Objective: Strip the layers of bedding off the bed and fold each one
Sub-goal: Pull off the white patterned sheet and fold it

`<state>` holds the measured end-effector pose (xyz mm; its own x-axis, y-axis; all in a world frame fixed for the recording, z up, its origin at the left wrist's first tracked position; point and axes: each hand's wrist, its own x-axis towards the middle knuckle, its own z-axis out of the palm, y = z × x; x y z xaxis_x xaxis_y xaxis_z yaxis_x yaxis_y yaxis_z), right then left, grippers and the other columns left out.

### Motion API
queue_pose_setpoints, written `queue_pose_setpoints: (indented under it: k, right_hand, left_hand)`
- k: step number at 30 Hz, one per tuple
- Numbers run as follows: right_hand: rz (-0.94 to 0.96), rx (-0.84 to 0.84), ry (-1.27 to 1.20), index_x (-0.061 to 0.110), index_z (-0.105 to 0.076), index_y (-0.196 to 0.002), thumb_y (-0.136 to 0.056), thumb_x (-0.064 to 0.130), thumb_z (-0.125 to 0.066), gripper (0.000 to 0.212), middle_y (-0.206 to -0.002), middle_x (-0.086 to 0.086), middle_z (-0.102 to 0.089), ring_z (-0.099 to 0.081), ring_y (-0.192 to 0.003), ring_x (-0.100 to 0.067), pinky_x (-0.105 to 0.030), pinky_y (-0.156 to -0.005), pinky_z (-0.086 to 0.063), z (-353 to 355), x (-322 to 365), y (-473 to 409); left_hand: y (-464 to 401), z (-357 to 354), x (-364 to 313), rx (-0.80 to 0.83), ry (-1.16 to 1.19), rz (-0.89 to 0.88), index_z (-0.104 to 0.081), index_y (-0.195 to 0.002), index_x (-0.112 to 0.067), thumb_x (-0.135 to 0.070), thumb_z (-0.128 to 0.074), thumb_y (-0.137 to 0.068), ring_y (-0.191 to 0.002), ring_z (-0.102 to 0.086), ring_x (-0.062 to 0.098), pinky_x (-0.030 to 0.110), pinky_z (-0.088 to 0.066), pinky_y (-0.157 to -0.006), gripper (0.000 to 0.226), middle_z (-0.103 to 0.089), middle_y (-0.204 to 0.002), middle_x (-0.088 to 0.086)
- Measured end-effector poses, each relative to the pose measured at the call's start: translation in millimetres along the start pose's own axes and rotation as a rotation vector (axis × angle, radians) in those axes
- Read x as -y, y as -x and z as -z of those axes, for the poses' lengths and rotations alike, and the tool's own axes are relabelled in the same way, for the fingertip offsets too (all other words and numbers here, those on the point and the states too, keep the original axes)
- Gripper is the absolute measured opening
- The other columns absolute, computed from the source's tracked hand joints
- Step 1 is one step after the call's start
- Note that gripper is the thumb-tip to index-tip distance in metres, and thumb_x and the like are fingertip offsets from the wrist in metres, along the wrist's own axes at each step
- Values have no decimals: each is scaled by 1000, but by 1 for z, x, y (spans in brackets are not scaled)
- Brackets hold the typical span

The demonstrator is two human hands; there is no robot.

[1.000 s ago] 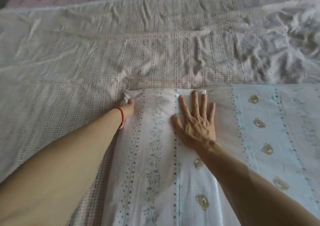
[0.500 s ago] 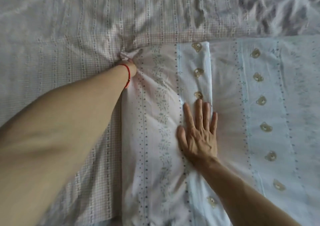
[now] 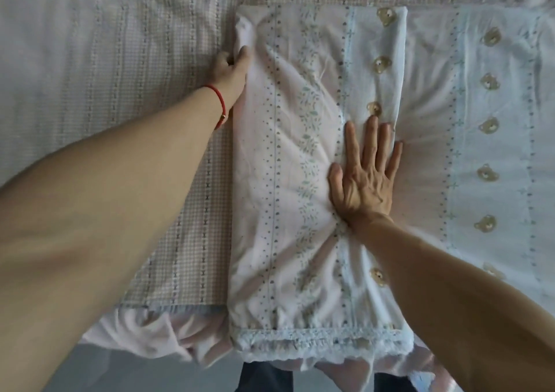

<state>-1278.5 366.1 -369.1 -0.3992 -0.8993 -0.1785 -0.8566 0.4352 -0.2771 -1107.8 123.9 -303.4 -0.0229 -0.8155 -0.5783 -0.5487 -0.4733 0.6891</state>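
A white and pale blue sheet (image 3: 294, 157) printed with dots, leaves and small bears lies folded into a long strip on the bed. Its lace hem (image 3: 321, 340) hangs at the near edge. My left hand (image 3: 232, 70), with a red cord at the wrist, grips the strip's left edge near the far corner. Flat on the fold's right side lies my right hand (image 3: 365, 172), fingers straight, pressing the cloth down. More of the same sheet (image 3: 480, 139) spreads flat to the right.
A pink checked cover (image 3: 120, 70) with woven stripes lies under the sheet and runs to the left and far side, creased at the top right. Pale pink fabric (image 3: 150, 334) droops over the bed's near edge. Grey floor (image 3: 150, 376) shows below.
The view has tipped down toward the near edge of the bed. My right hand has slid back along the fold toward me. My left hand keeps its hold on the left edge.
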Motion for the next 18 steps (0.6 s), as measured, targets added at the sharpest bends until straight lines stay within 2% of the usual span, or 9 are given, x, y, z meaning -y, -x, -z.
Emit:
queue_pose_setpoints:
  k: [3,8,10,11,12,14,16,17,18]
  right_hand:
    - [19,-22,-23,29,-3,-165,-95,49,-38,80,-172,-10,7,10,-158,-34,-61,-125,1,2,-1,3]
    - [131,83,-119,36,4,-164,-93,64,-27,82,-171,-6,18,21,-156,-28,-55,-125,13,13,-16,4]
    - [238,180,-179,40,4,-163,-91,75,-15,83,-171,-2,21,25,-155,-23,-55,-125,13,23,-33,8]
    - [281,234,-258,40,1,-163,-87,83,-8,88,-170,1,21,25,-155,-20,-52,-125,13,31,-42,13]
    - [308,272,-352,40,-2,-163,-81,90,0,96,-170,2,19,24,-155,-18,-47,-126,15,38,-52,24]
    - [295,301,-525,38,-11,-162,-82,89,4,96,-170,7,10,18,-156,-14,-39,-126,16,59,-65,53]
    - [215,360,-747,43,-28,-155,-104,64,-13,57,-165,19,-9,4,-156,-4,-39,-129,6,76,-73,81]
    - [141,393,-869,50,-37,-148,-109,52,-22,41,-161,23,-17,-6,-154,0,-38,-130,-1,85,-75,93]
    - [86,403,-960,56,-42,-142,-109,52,-29,37,-160,25,-23,-15,-152,1,-38,-130,-8,100,-82,100]
  left_hand:
    - [39,-3,28,-10,34,-12,-60,-133,-21,-80,-55,-68,-115,-63,22,43,-51,-103,88,-65,-128,1]
    - [118,-2,73,1,-218,-22,-31,-156,-17,-71,-46,-92,-143,-41,28,48,-36,-117,85,-39,-158,7]
    - [123,7,67,-15,-336,-92,-47,-143,-12,-73,-44,-87,-127,-55,32,48,-48,-105,83,-55,-142,13]
    - [125,11,58,-12,-385,-140,-56,-127,-8,-70,-46,-86,-106,-62,32,43,-53,-89,74,-64,-119,15]
    - [135,10,44,-21,-431,-199,-58,-108,-4,-63,-49,-90,-84,-60,27,37,-48,-71,62,-61,-94,13]
    - [161,4,12,-54,-517,-291,-46,-80,-6,-44,-52,-100,-66,-43,21,33,-30,-56,43,-43,-72,6]
    - [184,-6,-13,-49,-551,-351,-45,-79,-9,-35,-51,-104,-64,-44,22,32,-30,-55,36,-44,-71,6]
    - [195,-14,-21,-16,-547,-360,-52,-88,-7,-34,-49,-104,-68,-50,24,32,-36,-58,31,-52,-77,9]
    - [207,-26,-36,22,-523,-379,-57,-100,-6,-33,-49,-105,-74,-58,25,34,-45,-63,29,-61,-87,13]
